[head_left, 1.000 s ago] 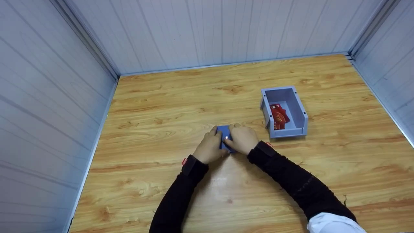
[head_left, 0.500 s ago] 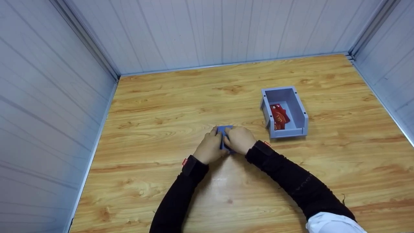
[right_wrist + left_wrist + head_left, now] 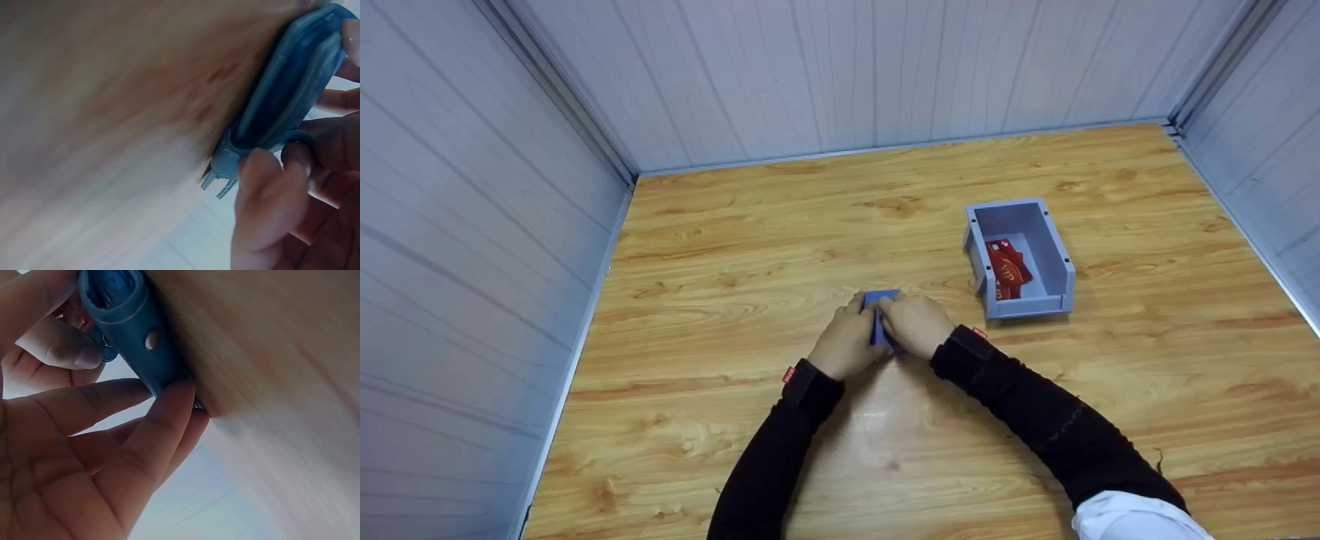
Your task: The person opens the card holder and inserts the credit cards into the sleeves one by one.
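Observation:
A small blue card wallet [image 3: 882, 339] with a metal snap stud lies on the wooden table [image 3: 720, 420], between the two hands in the head view. My left hand [image 3: 844, 341] grips its left side; in the left wrist view those fingertips [image 3: 174, 396] press the wallet's edge near the table. From the other side my right hand [image 3: 916, 324] pinches the wallet's strap [image 3: 298, 136], bent away from the body. In the right wrist view the wallet [image 3: 281, 84] gapes along its open edge. Whether anything is inside it I cannot tell.
To the right stands a grey plastic bin [image 3: 1030, 306] with a low front edge. Red cards [image 3: 1009, 270] marked VIP lie in it. Pale panel walls [image 3: 840, 75] border the table at the back, left and right.
My right hand has shifted slightly left over the wallet, and its fingers now cover the snap that showed a second ago. My left hand stays in place on the wallet.

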Action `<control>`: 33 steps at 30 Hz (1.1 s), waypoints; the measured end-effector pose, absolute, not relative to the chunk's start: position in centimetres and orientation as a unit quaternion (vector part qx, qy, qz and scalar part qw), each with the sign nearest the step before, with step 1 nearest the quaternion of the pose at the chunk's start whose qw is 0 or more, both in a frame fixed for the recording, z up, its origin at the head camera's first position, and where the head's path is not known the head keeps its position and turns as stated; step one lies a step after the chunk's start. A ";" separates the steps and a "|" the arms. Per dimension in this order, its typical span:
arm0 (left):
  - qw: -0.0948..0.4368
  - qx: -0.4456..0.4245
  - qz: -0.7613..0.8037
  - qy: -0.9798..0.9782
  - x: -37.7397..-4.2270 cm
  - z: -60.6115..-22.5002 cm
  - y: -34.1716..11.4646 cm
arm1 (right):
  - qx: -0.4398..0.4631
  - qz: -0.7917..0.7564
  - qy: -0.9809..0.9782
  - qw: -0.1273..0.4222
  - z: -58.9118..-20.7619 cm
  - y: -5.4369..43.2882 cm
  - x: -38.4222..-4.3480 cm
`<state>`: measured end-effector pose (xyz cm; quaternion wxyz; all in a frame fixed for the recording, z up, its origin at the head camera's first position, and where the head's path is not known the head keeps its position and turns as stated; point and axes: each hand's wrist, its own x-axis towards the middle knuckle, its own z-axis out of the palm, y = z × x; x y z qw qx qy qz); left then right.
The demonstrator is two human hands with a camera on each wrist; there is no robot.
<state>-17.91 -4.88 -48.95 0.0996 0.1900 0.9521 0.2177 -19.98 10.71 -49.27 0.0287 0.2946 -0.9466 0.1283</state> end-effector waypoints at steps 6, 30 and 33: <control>0.094 0.187 0.212 0.955 -18.0 -49.1 -4.8 | 0.278 0.149 -0.949 0.011 -48.8 11.1 -20.3; 0.109 0.163 0.198 0.960 -17.8 -48.8 -4.5 | 0.224 0.216 -0.950 -0.016 -48.2 16.4 -21.4; 0.107 0.163 0.197 0.961 -17.8 -48.8 -4.5 | 0.218 0.190 -0.957 -0.020 -48.5 16.7 -21.3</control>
